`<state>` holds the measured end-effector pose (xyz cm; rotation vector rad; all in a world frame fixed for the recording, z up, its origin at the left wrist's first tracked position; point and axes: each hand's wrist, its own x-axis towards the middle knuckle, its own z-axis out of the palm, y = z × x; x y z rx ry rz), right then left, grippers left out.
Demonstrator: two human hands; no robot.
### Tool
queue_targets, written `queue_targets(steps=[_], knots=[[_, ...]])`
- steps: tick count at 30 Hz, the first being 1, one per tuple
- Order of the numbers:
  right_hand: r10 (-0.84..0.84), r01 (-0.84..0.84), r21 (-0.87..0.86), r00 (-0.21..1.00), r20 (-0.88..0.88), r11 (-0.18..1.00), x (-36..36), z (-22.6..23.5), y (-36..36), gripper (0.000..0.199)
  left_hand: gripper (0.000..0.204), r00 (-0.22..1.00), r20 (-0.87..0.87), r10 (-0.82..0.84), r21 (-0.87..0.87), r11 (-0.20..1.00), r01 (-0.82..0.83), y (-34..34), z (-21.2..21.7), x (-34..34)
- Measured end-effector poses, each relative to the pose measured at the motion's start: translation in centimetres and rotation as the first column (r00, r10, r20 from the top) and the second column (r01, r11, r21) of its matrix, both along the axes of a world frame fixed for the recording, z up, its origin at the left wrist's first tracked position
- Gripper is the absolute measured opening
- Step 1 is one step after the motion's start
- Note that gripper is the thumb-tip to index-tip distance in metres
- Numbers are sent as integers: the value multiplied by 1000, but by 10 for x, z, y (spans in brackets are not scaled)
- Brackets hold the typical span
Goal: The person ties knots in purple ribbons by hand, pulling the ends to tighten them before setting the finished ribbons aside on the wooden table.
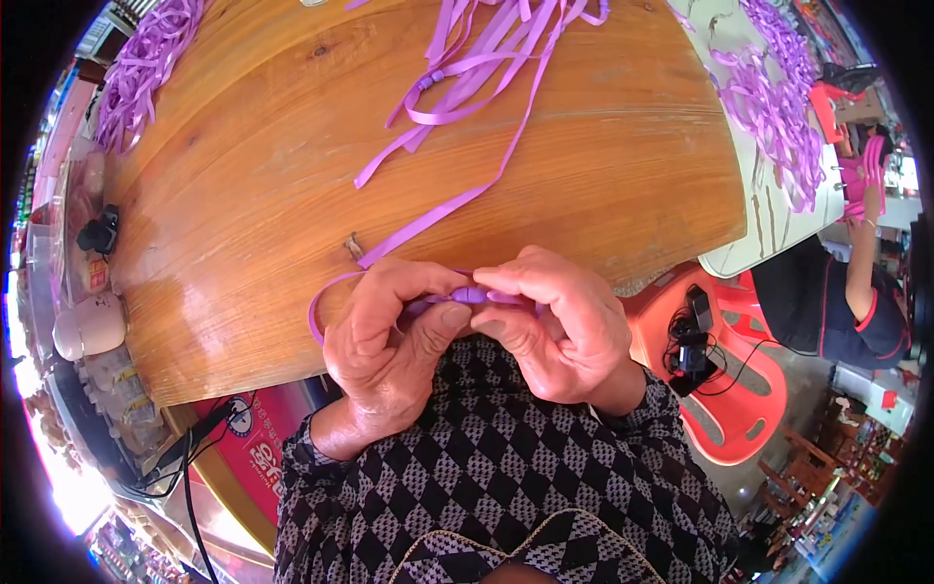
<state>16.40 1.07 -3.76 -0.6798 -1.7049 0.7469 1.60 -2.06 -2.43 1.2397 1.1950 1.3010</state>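
Observation:
Close to my body, at the near edge of the wooden table (224, 243), both my hands meet over a purple ribbon lanyard. My left hand (384, 350) pinches one side of a small purple plastic buckle (470, 294) between thumb and forefinger. From the other side my right hand (564, 326) grips the ribbon right beside the buckle, its thumb and forefinger closed. A thin loop of the ribbon (315, 313) curves out past my left hand over the table. The rest of that lanyard is hidden behind my fingers.
More purple lanyards (477, 83) lie loose across the far middle, one tail reaching toward my hands. Heaps of purple ribbon sit at far left (146, 78) and on a white table (769, 117) at right. An orange chair (759, 399) holds black cables; another person (827, 292) stands beyond.

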Motion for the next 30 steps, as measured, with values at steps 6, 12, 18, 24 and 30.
queue_targets(steps=[6,12,18,24,30], knots=[[67,-67,-170,998,-4,983,3,-1,-2,16,15,963,-270,-22,215,973,82,2,-1,-5],[12,-9,-63,999,51,998,3,-6,-1,16,14,973,215,-83,-65,993,99,1,-6,-8],[-49,40,108,996,76,993,1,-7,1,19,16,991,61,-122,14,992,122,-2,-4,-7],[-92,50,259,984,152,964,3,-13,0,26,10,924,378,-56,-156,980,123,-4,-6,-1],[-43,21,170,991,126,985,3,-9,-1,24,7,942,332,-53,-103,990,92,-2,-13,-4]])
